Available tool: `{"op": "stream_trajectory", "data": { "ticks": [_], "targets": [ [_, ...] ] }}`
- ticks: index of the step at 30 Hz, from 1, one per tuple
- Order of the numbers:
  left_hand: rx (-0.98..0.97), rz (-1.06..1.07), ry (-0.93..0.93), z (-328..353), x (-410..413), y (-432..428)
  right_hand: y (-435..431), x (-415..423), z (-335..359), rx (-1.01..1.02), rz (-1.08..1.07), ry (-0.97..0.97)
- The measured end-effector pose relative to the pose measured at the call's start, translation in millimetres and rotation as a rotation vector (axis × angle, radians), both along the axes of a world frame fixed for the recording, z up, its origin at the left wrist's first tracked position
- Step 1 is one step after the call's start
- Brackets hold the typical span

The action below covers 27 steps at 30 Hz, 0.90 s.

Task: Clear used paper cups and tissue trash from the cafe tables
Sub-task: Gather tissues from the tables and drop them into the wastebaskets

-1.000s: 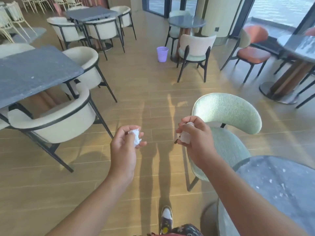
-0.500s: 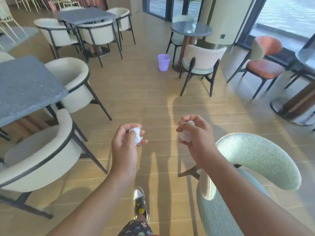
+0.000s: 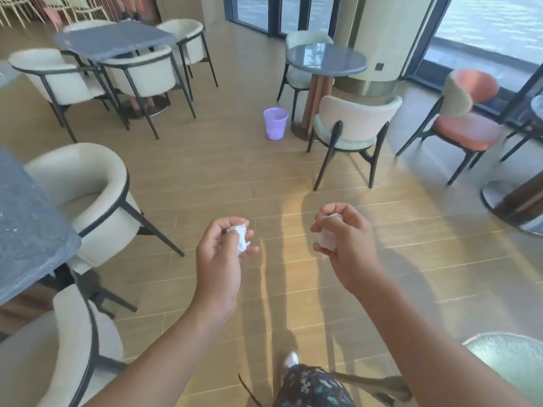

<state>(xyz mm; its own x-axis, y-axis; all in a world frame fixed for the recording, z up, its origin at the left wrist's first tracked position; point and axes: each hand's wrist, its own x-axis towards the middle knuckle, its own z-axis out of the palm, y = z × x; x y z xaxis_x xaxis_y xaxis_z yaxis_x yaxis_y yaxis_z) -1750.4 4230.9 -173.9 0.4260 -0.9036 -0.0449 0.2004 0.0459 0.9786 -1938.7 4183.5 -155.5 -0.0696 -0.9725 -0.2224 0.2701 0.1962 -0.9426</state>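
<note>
Both arms were out in front of me over the wooden floor [image 3: 205,177]. My left hand [image 3: 219,259] was curled round a crumpled tissue [image 3: 241,235], thumb and fingertips clamped on it, the white paper poking out at the top. My right hand [image 3: 345,245] was closed over a white wad [image 3: 329,233] of its own, fingers wrapped across the top, so only part of it showed. The two hands were near each other but apart, not touching.

Straight ahead, well away from me, a purple bin [image 3: 275,123] stood upright on the floor, just beside the foot of a round grey table [image 3: 326,58]. A cream chair [image 3: 352,124] sat to the right of that bin. On my left was a grey tabletop [image 3: 26,224] with cream armchairs [image 3: 88,195] drawn up to it.
</note>
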Motion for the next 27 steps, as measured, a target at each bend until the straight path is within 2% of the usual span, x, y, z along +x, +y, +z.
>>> {"op": "stream_trajectory", "data": {
  "ticks": [8,15,27],
  "targets": [
    [-0.014,0.039,-0.015,-13.8,26.0,-219.6,-221.5,28.7,-21.8,-0.018,0.049,-0.021],
    [-0.027,0.084,-0.004,5.7,40.1,-408.6,-420.9,43.8,4.7,-0.039,0.083,-0.007],
    [-0.036,0.052,0.054,-7.6,81.9,-677.8,-680.1,83.1,-11.0,-0.056,0.060,0.016]
  ]
}}
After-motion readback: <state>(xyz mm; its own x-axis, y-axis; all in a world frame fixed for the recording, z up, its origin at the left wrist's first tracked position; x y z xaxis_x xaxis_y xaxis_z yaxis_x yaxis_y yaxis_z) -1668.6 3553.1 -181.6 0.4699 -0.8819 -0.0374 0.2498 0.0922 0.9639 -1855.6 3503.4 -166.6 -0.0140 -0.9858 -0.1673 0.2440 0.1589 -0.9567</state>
